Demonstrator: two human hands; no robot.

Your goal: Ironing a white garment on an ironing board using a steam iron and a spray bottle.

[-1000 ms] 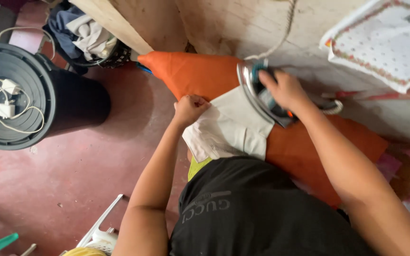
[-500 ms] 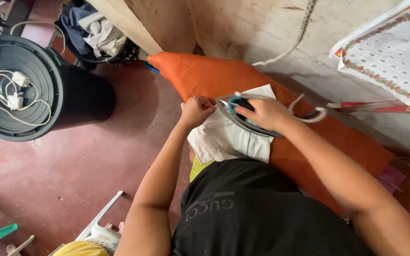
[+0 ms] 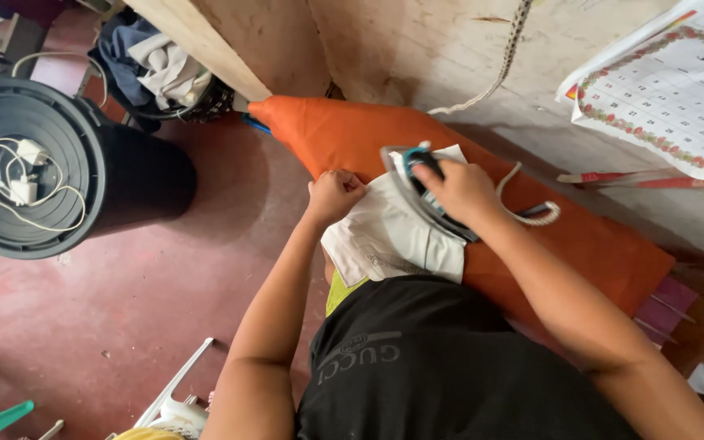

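Observation:
A white garment (image 3: 385,236) lies on an orange ironing board (image 3: 352,134) that runs from upper left to lower right. My left hand (image 3: 333,194) is closed on the garment's left edge and presses it to the board. My right hand (image 3: 459,189) grips the handle of a teal and silver clothes iron (image 3: 409,175), which rests on the garment's upper right part. The iron's braided cord (image 3: 531,213) loops over the board and runs up the wall.
A black round bin (image 3: 83,175) with a white charger cable on its lid stands at the left on the red floor. Behind it is a basket of clothes (image 3: 160,73). A wall calendar (image 3: 666,102) hangs upper right. A white plastic object (image 3: 177,403) lies at the bottom.
The iron in my right hand has slid left and up along the garment. My left hand has kept its hold on the garment's left edge. The view has shifted a little.

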